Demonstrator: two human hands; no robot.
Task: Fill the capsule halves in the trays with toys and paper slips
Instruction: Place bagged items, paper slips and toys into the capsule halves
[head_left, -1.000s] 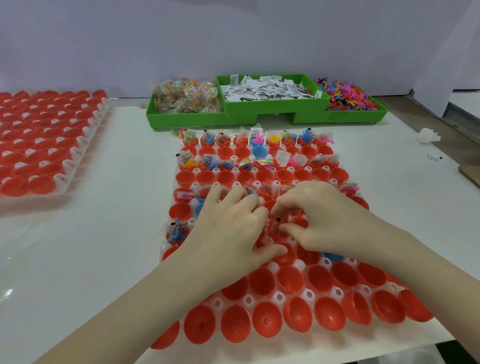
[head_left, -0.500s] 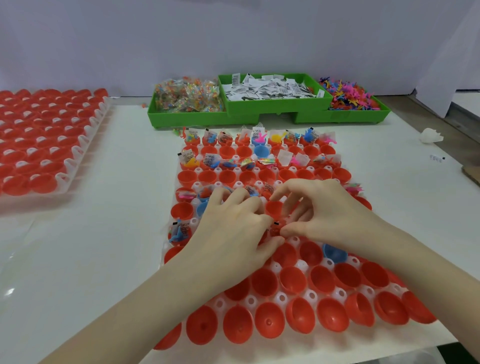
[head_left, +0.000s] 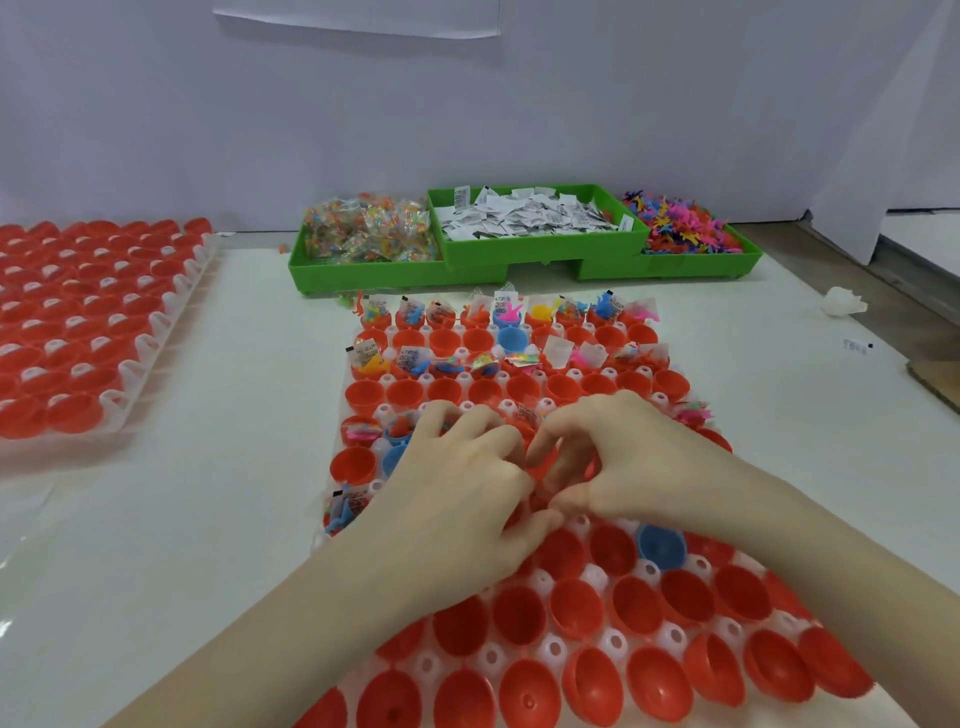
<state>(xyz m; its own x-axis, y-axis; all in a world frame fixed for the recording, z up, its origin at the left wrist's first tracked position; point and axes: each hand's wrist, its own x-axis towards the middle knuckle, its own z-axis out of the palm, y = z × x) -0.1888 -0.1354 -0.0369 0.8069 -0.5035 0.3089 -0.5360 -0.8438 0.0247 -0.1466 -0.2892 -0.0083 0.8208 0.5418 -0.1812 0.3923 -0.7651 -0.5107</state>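
- Left hand (head_left: 457, 499): centre of frame, over the middle rows of the tray (head_left: 613, 642); fingers curled, thumb beside a red capsule half (head_left: 543, 462). Whether it grips anything cannot be told.
- Right hand (head_left: 618, 462): just right of the left, fingers curled down at that same red half; its grip is hidden.
- Tray: lower centre, red halves, far rows filled with toys and slips, near rows bare.
- Second tray (head_left: 166, 317): left edge, red halves.
- Green bins (head_left: 519, 254): upper centre, holding bagged toys (head_left: 369, 234), paper slips (head_left: 524, 215), loose toys (head_left: 675, 226).
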